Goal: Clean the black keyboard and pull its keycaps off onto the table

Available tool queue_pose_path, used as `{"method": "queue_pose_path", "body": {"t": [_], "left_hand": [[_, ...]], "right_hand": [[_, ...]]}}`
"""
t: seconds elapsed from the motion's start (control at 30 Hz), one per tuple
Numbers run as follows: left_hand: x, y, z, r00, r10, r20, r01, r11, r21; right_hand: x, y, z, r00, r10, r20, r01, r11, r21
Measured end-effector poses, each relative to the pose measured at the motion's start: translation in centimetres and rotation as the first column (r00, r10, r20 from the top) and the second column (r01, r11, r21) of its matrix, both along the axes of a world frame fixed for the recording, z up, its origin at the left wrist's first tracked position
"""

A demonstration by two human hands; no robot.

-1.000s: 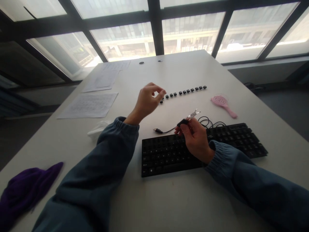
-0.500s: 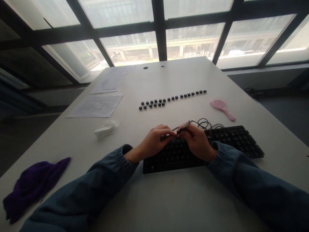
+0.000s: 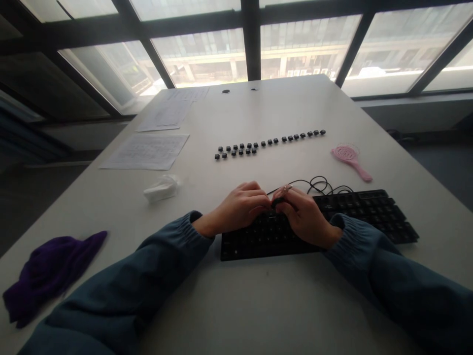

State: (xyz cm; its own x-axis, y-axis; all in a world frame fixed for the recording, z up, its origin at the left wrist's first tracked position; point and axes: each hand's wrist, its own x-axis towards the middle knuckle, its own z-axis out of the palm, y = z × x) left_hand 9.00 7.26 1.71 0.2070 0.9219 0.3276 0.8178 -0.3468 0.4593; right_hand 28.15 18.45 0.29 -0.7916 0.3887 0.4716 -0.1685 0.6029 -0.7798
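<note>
A black keyboard (image 3: pixel 254 246) lies before me on the white table, and both hands meet above its upper left half. My right hand (image 3: pixel 310 219) is closed on a small tool (image 3: pixel 286 188) with a silvery end poking out above the fingers; its exact kind is unclear. By those fingertips a dark piece (image 3: pixel 276 201) shows, perhaps the tool's other end. My left hand (image 3: pixel 242 204) is closed in a pinch at the same spot, its fingertips touching or nearly touching the right ones. What it grips is hidden. Several black keycaps (image 3: pixel 263 143) stand in two rows beyond the keyboard.
A pink hairbrush (image 3: pixel 353 160) lies at the right, near the looped black cable (image 3: pixel 320 185). Leftward are a white plastic packet (image 3: pixel 161 189), printed paper sheets (image 3: pixel 148 152) and a purple cloth item (image 3: pixel 53 271). Windows line the table's far end.
The view has shifted slightly. The silvery tool end has sunk lower against my right hand, and the left fingers have curled in closer to the right fingertips. The keycap rows look the same.
</note>
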Motion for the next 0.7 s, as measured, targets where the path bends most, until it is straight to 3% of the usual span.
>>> {"method": "queue_pose_path", "body": {"t": [0.13,0.3,0.47,0.6,0.7], "left_hand": [[0.2,-0.1,-0.3,0.99,0.033,-0.136,-0.03,0.999,0.026],[0.3,-0.2,-0.5,0.985,0.037,-0.17,-0.034,0.999,0.019],[0.2,-0.1,0.0,0.997,0.008,-0.071,-0.014,0.996,-0.088],[0.7,-0.5,1.2,0.992,0.11,0.061,-0.093,0.968,-0.234],[1.6,-1.1,1.7,0.985,0.157,0.075,-0.134,0.96,-0.248]], "right_hand": [[-0.1,0.0,-0.1,1.0,0.009,-0.007,-0.008,0.999,0.045],[-0.1,-0.1,-0.3,1.0,0.026,0.01,-0.026,0.998,0.062],[0.0,-0.3,-0.4,0.997,0.02,0.068,-0.026,0.995,0.094],[0.1,-0.3,-0.5,0.994,-0.001,0.109,-0.013,0.991,0.13],[0.1,-0.3,-0.6,0.994,-0.02,0.109,0.003,0.988,0.154]]}}
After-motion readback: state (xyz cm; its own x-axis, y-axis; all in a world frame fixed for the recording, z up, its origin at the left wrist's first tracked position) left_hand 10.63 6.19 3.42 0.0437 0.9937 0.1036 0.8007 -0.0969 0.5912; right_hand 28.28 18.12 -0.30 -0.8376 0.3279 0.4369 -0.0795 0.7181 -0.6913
